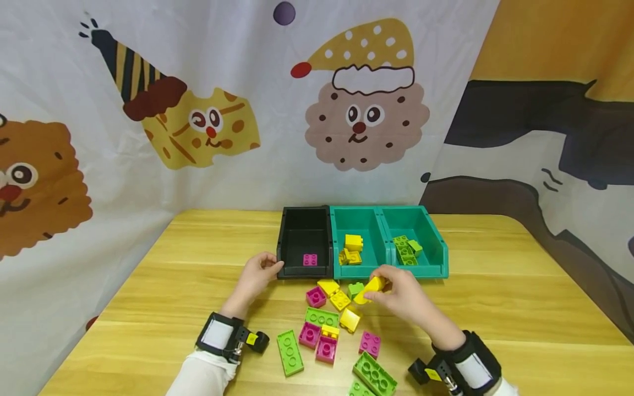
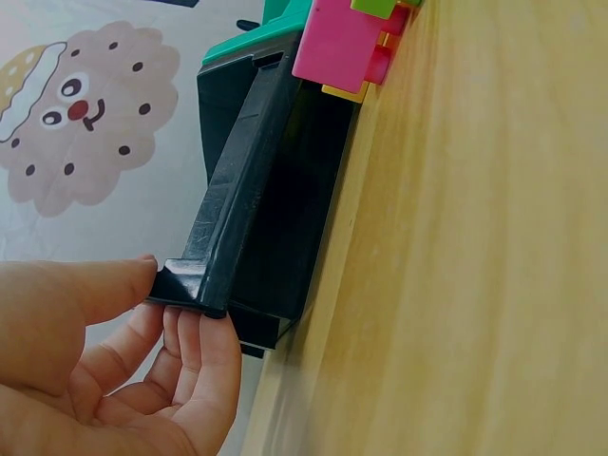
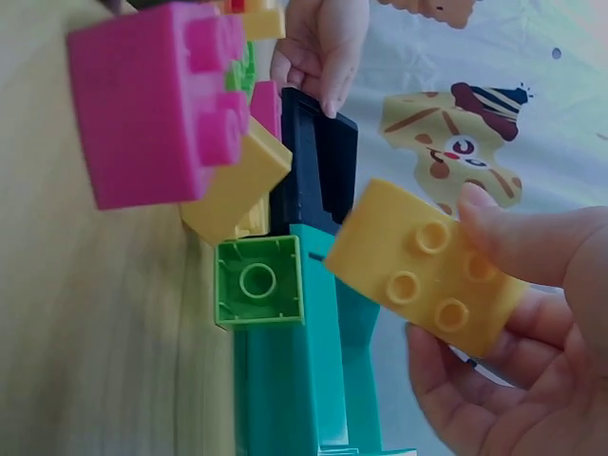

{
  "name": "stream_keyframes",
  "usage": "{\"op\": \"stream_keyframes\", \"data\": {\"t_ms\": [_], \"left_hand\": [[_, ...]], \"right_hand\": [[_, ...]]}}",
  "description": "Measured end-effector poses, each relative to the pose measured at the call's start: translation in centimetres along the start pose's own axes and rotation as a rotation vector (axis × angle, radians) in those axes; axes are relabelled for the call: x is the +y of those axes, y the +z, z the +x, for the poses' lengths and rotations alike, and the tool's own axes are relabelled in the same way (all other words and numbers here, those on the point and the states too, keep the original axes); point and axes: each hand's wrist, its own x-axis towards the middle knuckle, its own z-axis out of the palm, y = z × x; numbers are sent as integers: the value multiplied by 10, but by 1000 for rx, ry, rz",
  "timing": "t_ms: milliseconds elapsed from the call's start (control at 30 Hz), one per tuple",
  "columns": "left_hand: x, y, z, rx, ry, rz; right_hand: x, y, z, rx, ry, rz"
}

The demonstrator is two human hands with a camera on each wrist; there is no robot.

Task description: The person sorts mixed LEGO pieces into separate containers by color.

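Observation:
At the front left corner of the black bin [image 1: 305, 271], my left hand [image 1: 256, 276] pinches the rim, thumb on one side and fingers on the other. A yellow building block [image 3: 380, 242] with studs and a longer overhanging end is held between the thumb and fingers of my right hand [image 1: 403, 295]. That hand is in front of the middle teal bin [image 1: 364, 271], above the table. Close by it lies a green block [image 1: 355, 289]. One magenta block [image 1: 310, 259] sits in the black bin, yellow blocks [image 1: 354, 242] in the middle bin, green blocks [image 1: 405, 252] in the right bin.
Loose magenta, yellow and green blocks lie on the wooden table [image 1: 163, 308] between my arms, among them a long green block [image 1: 290, 352] and a magenta block [image 1: 370, 344]. Behind the bins hangs a printed cloth [image 1: 277, 181].

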Motion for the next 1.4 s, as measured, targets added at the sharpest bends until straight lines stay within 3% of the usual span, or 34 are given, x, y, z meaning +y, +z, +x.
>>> {"op": "stream_keyframes", "data": {"t_ms": [167,300,600,767,933,1400], "left_hand": [[-2,1,-1,-3,-11,-8],[-2,2,-2,-2,-15,-12],[-3,2,-1,-2,-18,-12],[-5,3,-1,-1,-13,-8],[-4,2,-1,-2,-11,-9],[-2,1,2,2,-14,-18]], "right_hand": [[-1,-6,13,111,50,-5],[-1,-13,29,126,104,-33],[5,-5,60,47,74,-115],[9,6,66,43,52,-220],[14,13,75,42,65,-237],[22,25,89,-72,65,-352]]}}
